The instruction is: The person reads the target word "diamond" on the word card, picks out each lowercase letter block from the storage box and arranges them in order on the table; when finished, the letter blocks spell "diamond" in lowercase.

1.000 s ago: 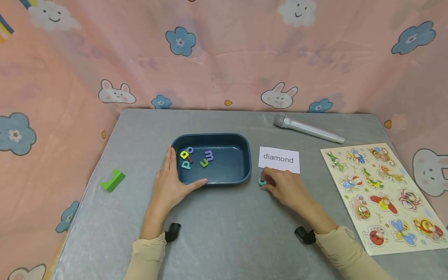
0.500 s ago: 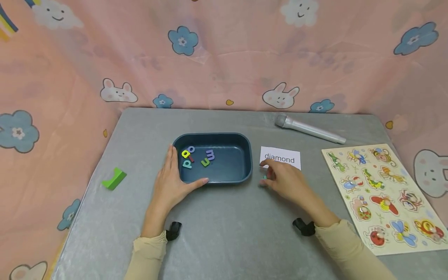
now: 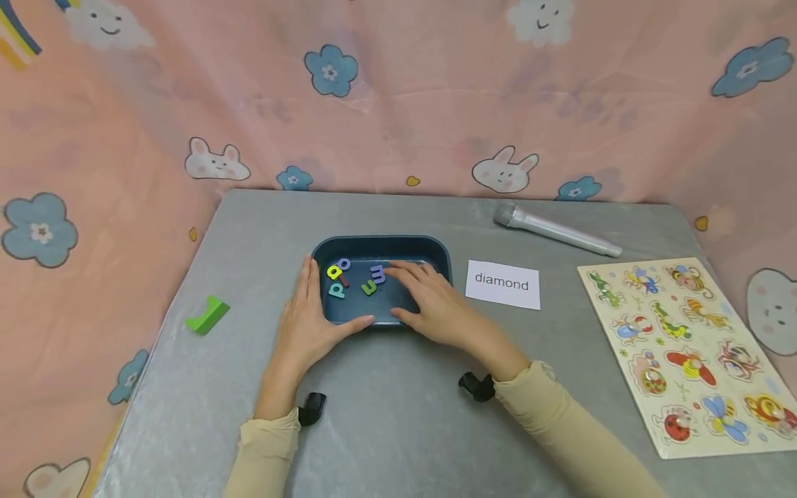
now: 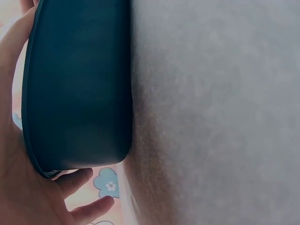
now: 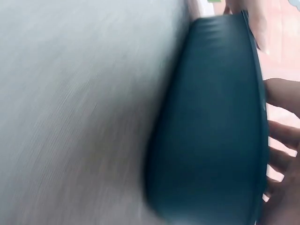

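L hand point(image 3: 301, 332) touches the tray point(image 3: 381, 238) w/ straight fingers. R hand point(image 3: 438, 311) is over the tray, fingertips apart, w/ nothing seen in it, by the purple letter point(image 3: 377, 274) inside. Prob. picking a letter; next needs a careful pinch.

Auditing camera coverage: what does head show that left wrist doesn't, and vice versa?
Head only: letters inside the dark tray, the diamond card, microphone, picture board and green block.
Left wrist only: the tray's outer wall side-on, down to its base.
Both: the left hand at the tray's rim, the gray table and the patterned backdrop.
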Demonstrator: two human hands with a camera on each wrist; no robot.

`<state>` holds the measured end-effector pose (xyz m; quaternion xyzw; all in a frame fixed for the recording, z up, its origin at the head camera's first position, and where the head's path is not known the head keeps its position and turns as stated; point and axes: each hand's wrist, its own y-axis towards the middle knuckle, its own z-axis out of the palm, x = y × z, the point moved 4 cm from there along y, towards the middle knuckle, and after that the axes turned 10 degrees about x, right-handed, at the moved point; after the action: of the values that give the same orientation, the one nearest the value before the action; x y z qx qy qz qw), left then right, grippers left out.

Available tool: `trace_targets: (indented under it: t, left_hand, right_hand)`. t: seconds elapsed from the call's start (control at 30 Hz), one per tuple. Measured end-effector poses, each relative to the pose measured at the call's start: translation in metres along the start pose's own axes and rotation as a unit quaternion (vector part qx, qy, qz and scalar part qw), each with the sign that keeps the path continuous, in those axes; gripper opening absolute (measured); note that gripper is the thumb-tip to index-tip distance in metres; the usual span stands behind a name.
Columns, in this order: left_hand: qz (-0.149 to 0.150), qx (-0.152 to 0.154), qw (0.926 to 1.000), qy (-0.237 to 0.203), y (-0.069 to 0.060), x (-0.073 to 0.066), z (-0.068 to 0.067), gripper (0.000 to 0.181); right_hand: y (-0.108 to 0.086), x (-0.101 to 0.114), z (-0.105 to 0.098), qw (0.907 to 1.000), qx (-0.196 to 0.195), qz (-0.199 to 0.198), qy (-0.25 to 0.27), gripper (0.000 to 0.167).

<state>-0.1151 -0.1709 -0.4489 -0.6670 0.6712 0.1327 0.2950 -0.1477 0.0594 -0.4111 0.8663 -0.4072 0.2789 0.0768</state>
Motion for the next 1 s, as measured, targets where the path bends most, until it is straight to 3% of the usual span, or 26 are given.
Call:
trace_targets:
  t: [0.1,0.3,0.53,0.63,0.9,1.0]
  left_hand:
    - [0.004,-0.001,1.0,0.0,0.0,-0.002,0.0,0.143]
    - [0.001,0.002,1.0,-0.007,0.0,-0.001,0.0,0.143]
    - [0.004,0.009,1.0,0.0,-0.001,-0.001,0.001,0.142]
    - [0.003,0.011,0.9999,-0.003,-0.001,-0.001,0.001,0.142]
    - [-0.001,0.005,0.9999,-0.013,-0.001,-0.002,0.0,0.143]
    - [0.0,0.005,0.9999,-0.011,-0.001,-0.002,0.0,0.143]
  right_hand:
    - [0.016,0.004,0.01,0.9988,0.046,-0.008,0.014,0.069]
    - [0.05,0.005,0.026,0.995,0.098,-0.002,0.015,0.069]
    - [0.074,0.004,0.04,0.9902,0.121,0.0,-0.071,0.062]
    - [0.076,0.003,0.042,0.9883,0.118,0.0,-0.097,0.059]
    - [0.078,0.005,0.037,0.997,0.04,-0.008,-0.066,0.033]
    - [0.079,0.006,0.038,0.997,0.039,-0.017,-0.065,0.039]
